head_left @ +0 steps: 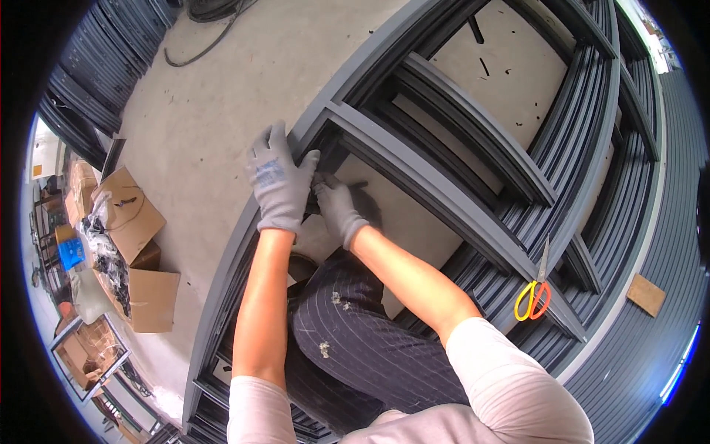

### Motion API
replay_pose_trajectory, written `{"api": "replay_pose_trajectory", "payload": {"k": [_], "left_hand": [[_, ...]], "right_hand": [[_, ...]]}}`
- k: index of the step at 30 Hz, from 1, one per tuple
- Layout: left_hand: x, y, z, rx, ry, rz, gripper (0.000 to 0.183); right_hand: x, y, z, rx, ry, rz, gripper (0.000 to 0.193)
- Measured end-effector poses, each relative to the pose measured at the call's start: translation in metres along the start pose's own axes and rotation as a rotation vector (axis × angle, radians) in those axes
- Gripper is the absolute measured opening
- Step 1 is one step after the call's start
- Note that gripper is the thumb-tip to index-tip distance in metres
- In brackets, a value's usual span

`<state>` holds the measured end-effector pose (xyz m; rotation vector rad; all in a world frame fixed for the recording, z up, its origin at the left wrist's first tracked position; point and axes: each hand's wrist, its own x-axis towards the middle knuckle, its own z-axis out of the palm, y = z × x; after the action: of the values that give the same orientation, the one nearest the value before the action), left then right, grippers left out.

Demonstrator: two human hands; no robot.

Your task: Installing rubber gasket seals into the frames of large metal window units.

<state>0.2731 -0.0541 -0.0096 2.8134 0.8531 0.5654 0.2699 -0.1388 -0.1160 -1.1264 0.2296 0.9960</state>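
Observation:
Both hands wear grey work gloves and meet at a corner of a large grey metal frame [414,164], the uppermost of a stack. My left hand [279,181] lies over the frame's outer side bar, fingers stretched out and thumb apart on the bar. Inside the corner my right hand [340,209] is closed, its fingertips against the inner side of the bar. Whatever its fingers pinch is dark and too hidden to name. Scissors with one yellow and one orange handle [534,300] lie on the frame to the right.
More dark grey frames [569,148] are stacked below and to the right, with crossbars and gaps. Opened cardboard boxes [151,296] stand at the left. Black cable [211,11] lies coiled at the far side, near bundled dark profiles [103,63]. A small brown block [646,294] rests on the ribbed surface at right.

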Motion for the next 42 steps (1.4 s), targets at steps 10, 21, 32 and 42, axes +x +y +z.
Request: {"api": "replay_pose_trajectory", "payload": {"k": [10,21,32,42], "left_hand": [[0.021,-0.001,0.003,-0.191,-0.409,-0.22,0.056],[0.026,0.007,0.004,-0.132,-0.388,-0.173,0.058],[0.013,-0.012,0.002,-0.513,-0.111,0.161,0.038],[0.022,0.003,0.03,0.215,-0.093,0.42,0.035]], "right_hand": [[0.002,-0.005,0.006,0.111,-0.136,-0.009,0.035],[0.028,0.049,-0.026,-0.352,-0.227,-0.647,0.029],[-0.061,-0.026,-0.011,-0.255,-0.109,-0.254,0.026],[-0.057,-0.027,-0.024,-0.137,-0.114,-0.122,0.021]]}}
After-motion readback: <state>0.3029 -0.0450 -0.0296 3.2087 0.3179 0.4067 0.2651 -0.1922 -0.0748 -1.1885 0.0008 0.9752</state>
